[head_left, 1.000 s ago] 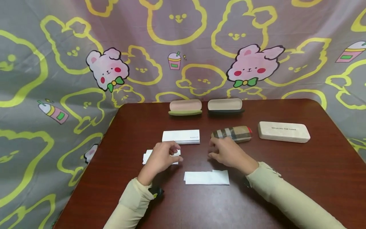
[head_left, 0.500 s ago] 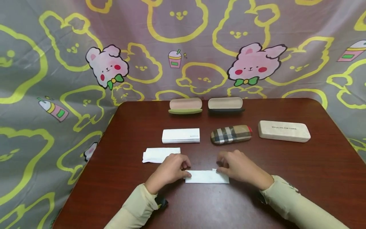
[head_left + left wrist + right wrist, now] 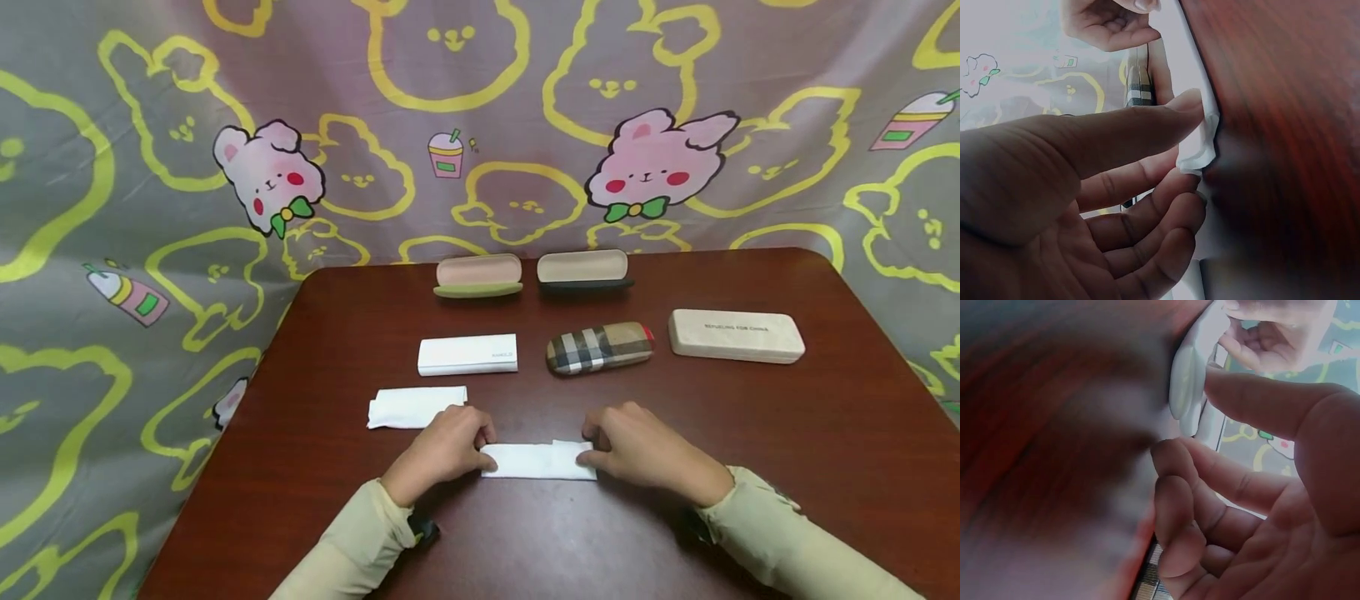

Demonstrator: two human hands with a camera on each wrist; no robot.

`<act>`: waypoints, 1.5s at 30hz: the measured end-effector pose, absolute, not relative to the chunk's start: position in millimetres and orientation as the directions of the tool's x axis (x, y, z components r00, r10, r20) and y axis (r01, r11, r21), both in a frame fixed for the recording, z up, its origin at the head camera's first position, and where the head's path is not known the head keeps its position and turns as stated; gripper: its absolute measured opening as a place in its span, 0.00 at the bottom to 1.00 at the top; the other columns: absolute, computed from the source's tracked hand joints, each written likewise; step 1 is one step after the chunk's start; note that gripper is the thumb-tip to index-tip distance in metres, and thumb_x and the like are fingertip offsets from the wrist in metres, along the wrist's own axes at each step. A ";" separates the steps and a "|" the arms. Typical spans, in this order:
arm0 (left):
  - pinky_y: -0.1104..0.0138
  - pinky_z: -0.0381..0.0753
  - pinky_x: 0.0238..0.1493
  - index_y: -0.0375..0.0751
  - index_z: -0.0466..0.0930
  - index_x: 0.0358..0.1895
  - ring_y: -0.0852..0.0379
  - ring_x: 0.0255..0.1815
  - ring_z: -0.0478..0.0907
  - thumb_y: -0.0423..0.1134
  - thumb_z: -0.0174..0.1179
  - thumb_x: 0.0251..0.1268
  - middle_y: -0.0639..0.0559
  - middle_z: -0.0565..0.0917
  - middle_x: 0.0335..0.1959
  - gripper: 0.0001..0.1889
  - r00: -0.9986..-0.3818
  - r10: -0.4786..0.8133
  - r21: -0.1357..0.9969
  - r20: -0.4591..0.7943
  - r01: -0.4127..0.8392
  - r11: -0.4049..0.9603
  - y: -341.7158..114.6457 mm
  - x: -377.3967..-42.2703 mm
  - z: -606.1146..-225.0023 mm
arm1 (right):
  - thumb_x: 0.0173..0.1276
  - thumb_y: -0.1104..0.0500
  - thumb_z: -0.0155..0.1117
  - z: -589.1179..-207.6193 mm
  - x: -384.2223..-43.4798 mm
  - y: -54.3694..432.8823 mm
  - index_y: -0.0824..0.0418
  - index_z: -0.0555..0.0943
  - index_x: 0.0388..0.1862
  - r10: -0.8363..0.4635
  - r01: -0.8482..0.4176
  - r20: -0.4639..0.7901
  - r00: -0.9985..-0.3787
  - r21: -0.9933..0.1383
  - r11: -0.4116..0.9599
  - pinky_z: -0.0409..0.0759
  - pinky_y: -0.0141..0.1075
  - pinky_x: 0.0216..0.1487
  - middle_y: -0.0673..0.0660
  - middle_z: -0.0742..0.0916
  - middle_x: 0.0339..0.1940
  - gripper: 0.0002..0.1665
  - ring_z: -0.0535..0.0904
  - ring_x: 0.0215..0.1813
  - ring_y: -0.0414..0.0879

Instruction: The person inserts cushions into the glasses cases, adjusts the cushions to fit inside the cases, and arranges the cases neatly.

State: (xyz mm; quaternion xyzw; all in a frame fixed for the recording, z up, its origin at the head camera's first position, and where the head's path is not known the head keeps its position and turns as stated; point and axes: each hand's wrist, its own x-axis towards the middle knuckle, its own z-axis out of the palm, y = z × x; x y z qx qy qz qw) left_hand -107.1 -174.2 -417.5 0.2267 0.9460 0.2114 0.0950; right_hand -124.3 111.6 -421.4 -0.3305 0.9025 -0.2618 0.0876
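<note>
A folded white cloth lies flat near the middle of the table. At its left end my left hand pinches it, the thumb on top and the other fingers curled at the far edge. The right end is pinched by my right hand in the same way. Up close in the left wrist view, the thumb presses the end of the cloth. In the right wrist view the thumb meets the cloth's layered end, with the fingers curled below it.
A second folded white cloth lies just beyond my left hand. Behind are a white glasses case, a plaid case and a cream case. Two cases, one green and one dark, stand open at the back.
Both hands have come down and toward me from above the table onto the ends of the nearer cloth. The right hand has settled its thumb on the right end. The cases have not moved.
</note>
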 end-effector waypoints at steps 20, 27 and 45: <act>0.68 0.72 0.31 0.45 0.78 0.28 0.66 0.22 0.70 0.32 0.80 0.43 0.62 0.75 0.19 0.17 -0.888 0.441 0.566 -0.133 0.297 0.769 -169.9 -108.2 -422.8 | 0.55 0.56 0.78 -430.0 -121.0 111.5 0.47 0.75 0.22 -0.603 -0.482 -0.022 -0.797 -0.579 0.658 0.64 0.32 0.23 0.41 0.72 0.17 0.17 0.65 0.21 0.35; 0.69 0.75 0.29 0.45 0.83 0.27 0.67 0.21 0.73 0.30 0.77 0.48 0.62 0.77 0.18 0.10 -0.880 0.451 0.651 -0.149 0.256 0.714 -173.6 -111.5 -421.0 | 0.57 0.58 0.77 -427.3 -120.2 115.3 0.47 0.76 0.23 -0.572 -0.454 0.041 -0.819 -0.657 0.602 0.70 0.33 0.25 0.38 0.76 0.16 0.16 0.70 0.20 0.34; 0.66 0.74 0.25 0.38 0.81 0.34 0.58 0.22 0.75 0.31 0.68 0.63 0.54 0.80 0.23 0.04 -0.921 0.375 0.854 -0.104 0.111 0.508 -169.8 -142.6 -399.0 | 0.61 0.61 0.75 -401.3 -149.9 130.1 0.51 0.82 0.29 -0.451 -0.359 0.101 -0.887 -0.766 0.534 0.72 0.35 0.32 0.44 0.83 0.24 0.09 0.77 0.31 0.41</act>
